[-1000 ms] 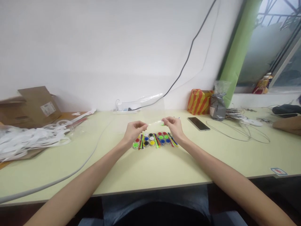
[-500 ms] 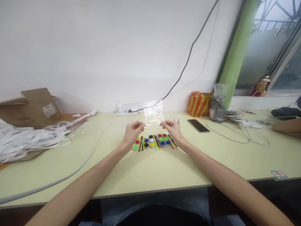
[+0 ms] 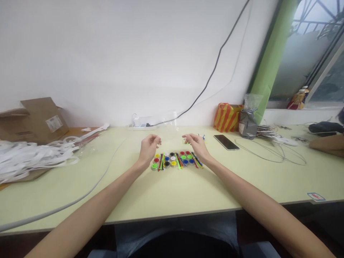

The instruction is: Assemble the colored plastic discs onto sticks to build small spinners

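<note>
Between my two hands a clear plastic bag (image 3: 172, 125) hangs above the table, so see-through that only a few glints and faint edges show. My left hand (image 3: 148, 147) pinches its left side with thumb and fingers. On the right side, my right hand (image 3: 197, 145) is closed in a similar pinch. Just below lie small round pots with coloured lids, such as a white-lidded pot (image 3: 173, 158) and a yellow-lidded pot (image 3: 173, 163). Bundles of thin coloured strips (image 3: 178, 161) lie between the groups of pots.
A phone (image 3: 226, 142) and a striped bag (image 3: 228, 117) are to the right, with a grey bag (image 3: 248, 123) and thin cables. White straps (image 3: 34, 154) and a cardboard box (image 3: 40, 120) occupy the left. A power strip (image 3: 141, 122) sits by the wall; a grey cable (image 3: 80, 199) crosses the front left.
The plastic bag, brightly shining before, now shows only faintly as its angle to the light has changed. My left hand has shifted slightly left and up; the pots lie as before.
</note>
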`<state>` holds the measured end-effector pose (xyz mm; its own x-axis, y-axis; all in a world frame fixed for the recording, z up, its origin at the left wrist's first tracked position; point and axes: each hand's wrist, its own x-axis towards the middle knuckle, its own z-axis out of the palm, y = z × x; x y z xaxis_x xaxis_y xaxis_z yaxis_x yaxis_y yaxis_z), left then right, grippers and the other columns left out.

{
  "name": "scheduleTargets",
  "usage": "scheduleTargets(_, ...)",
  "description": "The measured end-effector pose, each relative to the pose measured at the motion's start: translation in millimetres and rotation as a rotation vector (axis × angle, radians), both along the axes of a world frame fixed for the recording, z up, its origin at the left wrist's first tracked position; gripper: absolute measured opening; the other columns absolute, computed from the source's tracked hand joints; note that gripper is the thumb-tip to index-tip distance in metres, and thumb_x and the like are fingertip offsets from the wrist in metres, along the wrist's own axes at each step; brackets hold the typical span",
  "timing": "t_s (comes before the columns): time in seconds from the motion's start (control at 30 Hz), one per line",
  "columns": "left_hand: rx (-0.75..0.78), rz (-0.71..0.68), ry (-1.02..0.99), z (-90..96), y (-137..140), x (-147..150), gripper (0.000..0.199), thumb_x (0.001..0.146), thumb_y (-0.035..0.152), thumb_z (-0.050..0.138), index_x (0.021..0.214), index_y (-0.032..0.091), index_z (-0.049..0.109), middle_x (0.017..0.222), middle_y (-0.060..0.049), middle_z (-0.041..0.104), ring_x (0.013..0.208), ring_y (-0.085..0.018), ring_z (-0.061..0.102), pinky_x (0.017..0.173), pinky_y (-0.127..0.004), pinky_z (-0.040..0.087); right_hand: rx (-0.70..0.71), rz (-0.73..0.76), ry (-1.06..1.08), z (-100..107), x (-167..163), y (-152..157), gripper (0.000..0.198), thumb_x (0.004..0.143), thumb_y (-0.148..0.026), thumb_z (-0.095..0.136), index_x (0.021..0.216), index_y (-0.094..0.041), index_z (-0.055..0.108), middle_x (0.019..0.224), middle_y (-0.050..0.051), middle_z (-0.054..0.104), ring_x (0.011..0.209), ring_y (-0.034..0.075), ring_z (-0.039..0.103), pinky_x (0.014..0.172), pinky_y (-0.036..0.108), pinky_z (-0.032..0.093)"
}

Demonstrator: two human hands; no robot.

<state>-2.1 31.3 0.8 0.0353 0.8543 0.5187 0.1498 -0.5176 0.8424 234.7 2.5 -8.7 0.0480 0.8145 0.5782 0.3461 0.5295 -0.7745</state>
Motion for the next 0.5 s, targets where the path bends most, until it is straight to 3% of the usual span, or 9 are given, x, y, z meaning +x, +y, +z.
scheduleTargets(0.1,0.037,0.116,-0.036,0.7,18.0,-16.2,0.027,0.083,0.043,0.059,0.085,0.017,0.058,0.066,-0.001,0.059,0.062,-0.014,0.057,0.06,-0.026,0.045,0.041,-0.294,-0.239,-6.0,26.5,16.1,0.032,0.095,-0.031,0.045,0.114,-0.017,0.068,0.095,0.009,0.07,0.093,0.025,0.059,0.085,0.036,0.043)
scheduleTargets(0.2,0.063,0.196,-0.03,1.4,36.3,-44.1,0.026,0.08,0.037,0.061,0.096,0.017,0.058,0.061,0.003,0.054,0.058,-0.014,0.052,0.059,-0.026,0.041,-0.026,-0.515,-0.536,-15.6,59.6,30.5,0.041,0.091,-0.014,0.044,0.127,-0.017,0.063,0.106,0.014,0.068,0.104,0.03,0.054,0.091,0.04,0.04)
scheduleTargets(0.37,0.031,0.442,0.431,-6.8,60.2,-88.5,0.051,0.081,0.027,0.055,0.13,0.018,0.045,0.063,0.004,0.055,0.063,-0.021,0.057,0.066,-0.032,0.043,-0.135,-0.522,-0.751,-27.4,93.9,43.1,0.043,0.095,-0.016,0.047,0.136,-0.022,0.061,0.121,0.017,0.065,0.112,0.034,0.051,0.09,0.043,0.04)
scheduleTargets(0.5,0.069,0.591,0.799,-11.8,70.8,-99.9,0.061,0.078,0.019,0.052,0.138,0.013,0.042,0.096,-0.012,0.063,0.103,-0.035,0.059,0.088,-0.045,0.047,-0.11,-0.407,-0.847,-27.5,88.4,47.0,0.045,0.097,-0.014,0.045,0.136,-0.026,0.063,0.132,0.014,0.062,0.116,0.032,0.051,0.093,0.042,0.04)
